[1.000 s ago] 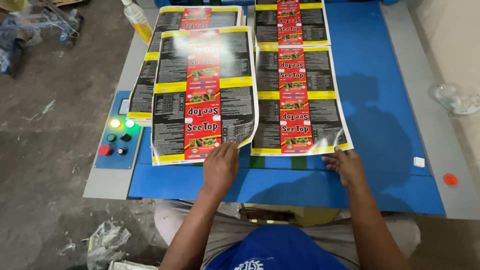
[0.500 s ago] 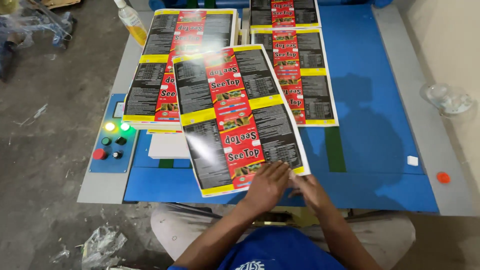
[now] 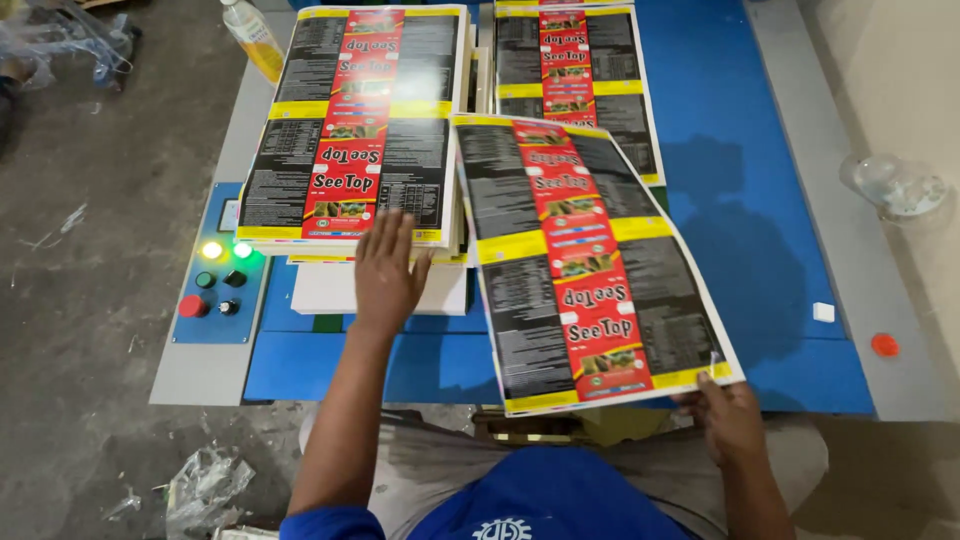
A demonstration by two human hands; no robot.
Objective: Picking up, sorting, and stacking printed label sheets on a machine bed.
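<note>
Glossy black, red and yellow sheet (image 3: pixel 585 265) now lies angled over the blue table (image 3: pixel 760 200); half a second ago I saw it further left. My right hand (image 3: pixel 728 420) pinches its near corner. Left hand (image 3: pixel 385 270) rests flat, fingers spread, on the left stack (image 3: pixel 350 130). Control panel (image 3: pixel 215 265) glows green.

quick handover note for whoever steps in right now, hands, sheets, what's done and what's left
Left hand: flat, palm down, on the near edge of the left stack of glossy black, red and yellow printed sheets.
Right hand: pinching the near right corner of one loose printed sheet, which lies skewed across the blue table.
A second stack sits at the far right, partly under the loose sheet.
Done: two stacks built.
Left: the loose sheet is on neither stack squarely.
</note>
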